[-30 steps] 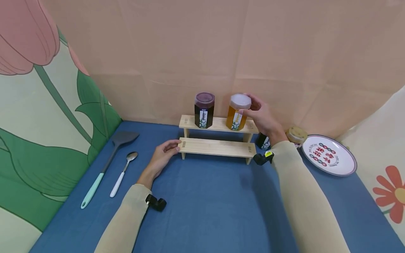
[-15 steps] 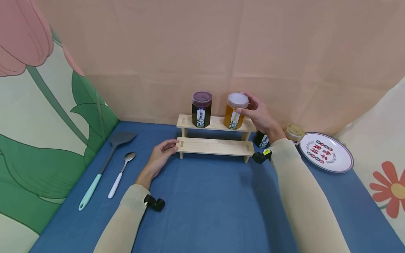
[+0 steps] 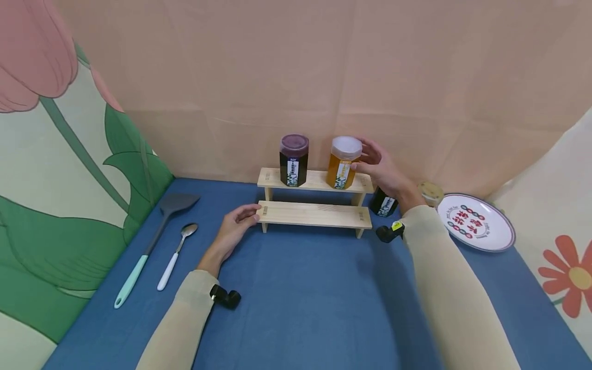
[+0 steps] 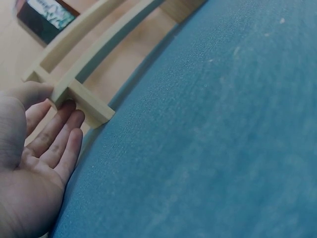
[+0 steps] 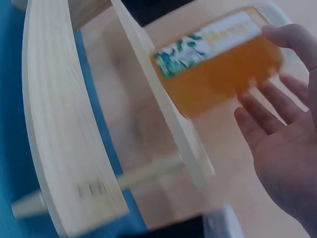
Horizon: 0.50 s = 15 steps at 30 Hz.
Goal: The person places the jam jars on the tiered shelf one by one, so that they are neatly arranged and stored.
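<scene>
Beyond both my left hand (image 3: 233, 231) and my right hand (image 3: 383, 167) hangs a plain pinkish backdrop (image 3: 231, 77). The blue tablecloth (image 3: 305, 303) spreads under the pair of them, and a cloth printed with a tulip and leaves (image 3: 60, 246) slants up on my left hand's outer side. Between my hands stands the two-tier wooden stand (image 3: 314, 213). My left thumb and fingers are narrowed, pinching the near end of its lower step (image 5: 69, 124), thumb on top.

Left of that hand lies a grey spatula (image 3: 156, 235) with a mint handle, pointing away from me. Out past my right forearm is a white plate (image 3: 476, 223) with red lettering.

My right hand is loosely spread at the side of an amber jar (image 3: 341, 169), thumb near its label and fingers behind; whether every fingertip touches it I cannot tell. That jar sits upright on the upper step (image 3: 319, 180). Left of it, farther from my right hand, a dark jar (image 3: 293, 162) with a purple lid stands on the same step. Another dark jar (image 3: 383, 203) is just beside my right wrist, and a gold-lidded jar (image 3: 431, 193) is half hidden behind my sleeve. A white-handled spoon (image 3: 171, 265) lies between the spatula and my left hand.
</scene>
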Each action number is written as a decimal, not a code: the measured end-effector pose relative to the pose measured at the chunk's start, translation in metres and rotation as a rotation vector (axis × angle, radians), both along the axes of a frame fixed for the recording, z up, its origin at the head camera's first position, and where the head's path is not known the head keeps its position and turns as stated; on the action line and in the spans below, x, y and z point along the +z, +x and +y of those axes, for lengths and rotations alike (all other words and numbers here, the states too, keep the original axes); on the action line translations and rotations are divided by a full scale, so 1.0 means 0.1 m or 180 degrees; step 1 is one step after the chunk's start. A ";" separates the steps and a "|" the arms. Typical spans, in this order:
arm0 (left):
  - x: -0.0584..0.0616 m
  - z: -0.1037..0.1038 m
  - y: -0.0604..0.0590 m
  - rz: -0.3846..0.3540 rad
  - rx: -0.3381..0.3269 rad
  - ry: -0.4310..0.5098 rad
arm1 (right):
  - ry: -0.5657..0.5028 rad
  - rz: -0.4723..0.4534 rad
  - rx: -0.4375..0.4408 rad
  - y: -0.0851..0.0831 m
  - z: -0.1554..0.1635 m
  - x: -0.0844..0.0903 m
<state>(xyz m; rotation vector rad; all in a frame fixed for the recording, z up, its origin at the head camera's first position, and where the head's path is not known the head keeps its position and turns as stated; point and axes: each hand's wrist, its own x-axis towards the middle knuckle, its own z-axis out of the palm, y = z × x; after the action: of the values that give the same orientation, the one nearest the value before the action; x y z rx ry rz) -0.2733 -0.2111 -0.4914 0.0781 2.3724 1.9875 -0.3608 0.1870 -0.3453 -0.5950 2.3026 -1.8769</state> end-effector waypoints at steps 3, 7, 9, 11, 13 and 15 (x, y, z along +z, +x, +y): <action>0.01 0.00 0.01 0.0007 -0.0001 0.0017 | 0.0066 0.0083 -0.0091 0.07 0.18 0.03; 0.01 -0.01 0.01 -0.0012 -0.0007 -0.0032 | 0.0184 0.0129 -0.0282 0.22 0.47 0.11; 0.00 -0.01 0.01 -0.0020 -0.0001 -0.0040 | 0.0311 0.0151 -0.0397 0.30 0.61 0.15; -0.01 -0.01 0.01 -0.0027 -0.0004 -0.0044 | 0.0455 0.0190 -0.0512 0.37 0.75 0.18; -0.01 -0.01 0.00 -0.0029 -0.0012 -0.0046 | 0.0564 0.0203 -0.0611 0.43 0.88 0.19; -0.01 -0.01 0.00 -0.0032 -0.0015 -0.0070 | 0.0579 0.0166 -0.0666 0.48 1.02 0.17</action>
<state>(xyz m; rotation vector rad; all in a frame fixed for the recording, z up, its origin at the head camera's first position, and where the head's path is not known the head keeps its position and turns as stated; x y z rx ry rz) -0.2737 -0.2122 -0.4922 0.0727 2.3854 1.9545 -0.3132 0.2887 -0.3283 -0.3989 2.6237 -1.7220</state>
